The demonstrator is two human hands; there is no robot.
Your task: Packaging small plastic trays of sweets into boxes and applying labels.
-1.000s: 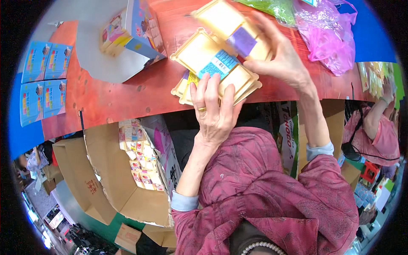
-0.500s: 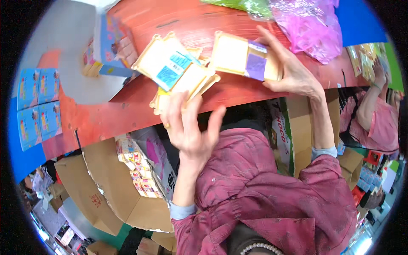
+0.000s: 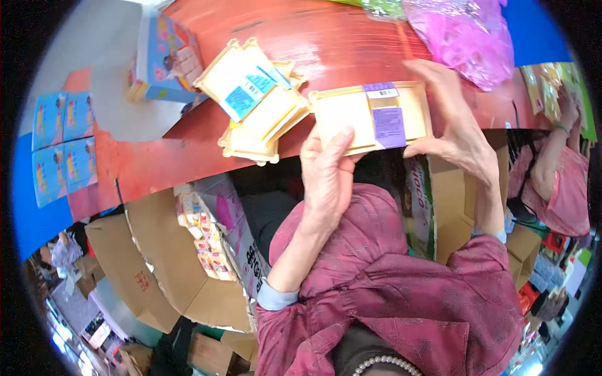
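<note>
My left hand (image 3: 329,178) pinches the lower left part of a flat cream-coloured plastic tray (image 3: 342,116), thumb on top and the fingers hidden beneath. A purple label with a barcode (image 3: 389,127) wraps across its right half. Around the tray's right end my right hand (image 3: 461,119) is spread wide, thumb near the lower corner; whether it touches the tray I cannot tell. Just to the left, a loose pile of similar cream trays (image 3: 248,143) lies at the table's near edge, the top one bearing a blue label (image 3: 251,94).
The table (image 3: 263,25) is red. A blue display box (image 3: 166,62) stands at the far left by blue printed packs (image 3: 49,119). Pink plastic bags (image 3: 464,37) lie at the back right. An open carton (image 3: 157,250) sits below; another person's arm (image 3: 555,156) shows at right.
My left hand has moved right from the pile to grip the purple-labelled tray. My right hand, formerly around that tray's end, has opened wider, and the tray has come nearer.
</note>
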